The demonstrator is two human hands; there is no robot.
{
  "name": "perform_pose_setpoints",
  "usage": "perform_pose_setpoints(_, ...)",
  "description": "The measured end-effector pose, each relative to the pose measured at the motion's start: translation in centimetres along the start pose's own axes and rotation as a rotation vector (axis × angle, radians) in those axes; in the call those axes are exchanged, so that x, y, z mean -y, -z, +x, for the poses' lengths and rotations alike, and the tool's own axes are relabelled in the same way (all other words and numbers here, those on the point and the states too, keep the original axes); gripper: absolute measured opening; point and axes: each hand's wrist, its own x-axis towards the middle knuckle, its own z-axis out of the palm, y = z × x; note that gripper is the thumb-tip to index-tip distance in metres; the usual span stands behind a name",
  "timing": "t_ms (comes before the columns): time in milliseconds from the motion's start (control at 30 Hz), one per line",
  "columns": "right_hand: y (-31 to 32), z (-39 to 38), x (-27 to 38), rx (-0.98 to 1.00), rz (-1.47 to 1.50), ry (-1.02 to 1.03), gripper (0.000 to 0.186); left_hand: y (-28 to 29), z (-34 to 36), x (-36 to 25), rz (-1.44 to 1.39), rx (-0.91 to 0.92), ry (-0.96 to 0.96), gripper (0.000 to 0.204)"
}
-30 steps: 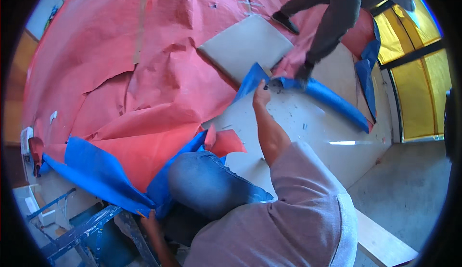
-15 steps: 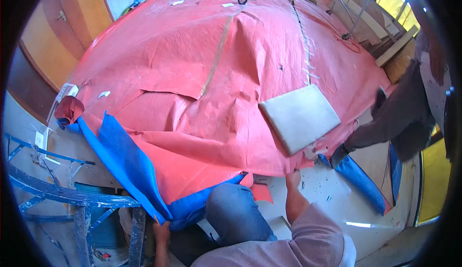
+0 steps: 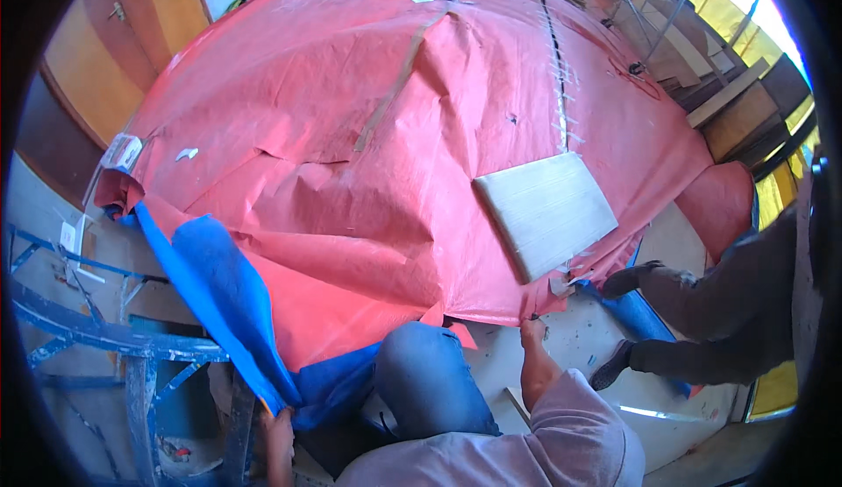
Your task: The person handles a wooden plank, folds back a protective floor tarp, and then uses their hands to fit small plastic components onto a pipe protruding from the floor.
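A large red tarpaulin (image 3: 377, 153) with a blue underside (image 3: 230, 298) covers most of the floor. My right hand (image 3: 531, 331) reaches forward and grips the tarpaulin's near edge just below a flat pale tile (image 3: 545, 212) that lies on it. My left hand (image 3: 279, 426) is low at my side and holds the folded-back blue edge near my bent knee in blue jeans (image 3: 427, 377).
Another person's legs in dark trousers and dark shoes (image 3: 702, 307) stand at the right on the pale floor. A blue metal frame (image 3: 105, 338) is at the lower left. Orange wall panels (image 3: 96, 57) stand far left; timber and metal rods (image 3: 667, 22) lie at the top right.
The view has swung up and left, so the red tarpaulin now fills the frame. My right hand has drawn back from the blue edge by the tile to the tarpaulin's near edge.
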Motion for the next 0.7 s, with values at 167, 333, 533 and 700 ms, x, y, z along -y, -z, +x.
perform_pose_setpoints(167, 1.1, -1.2, 0.7, 0.054, -0.002, 0.025, 0.046, 0.2, 1.9, 1.4, 0.195, 0.079, -0.045, 0.02)
perform_pose_setpoints(333, 0.8, 1.3, -1.9, 0.052, -0.022, 0.132, 0.049, -1.2, 1.3, -0.8, 0.334, 0.114, -0.058, 0.024)
perform_pose_setpoints(533, -2.1, 2.6, -3.1, 0.086, -0.18, 0.178, 0.041, -2.0, -3.7, -4.5, 0.398, 0.0, -0.08, 0.028)
perform_pose_setpoints(700, -3.8, 4.2, -7.0, 0.009, -0.291, 0.315, 0.034, -0.3, -1.0, 1.2, 0.388, 0.078, -0.099, 0.029)
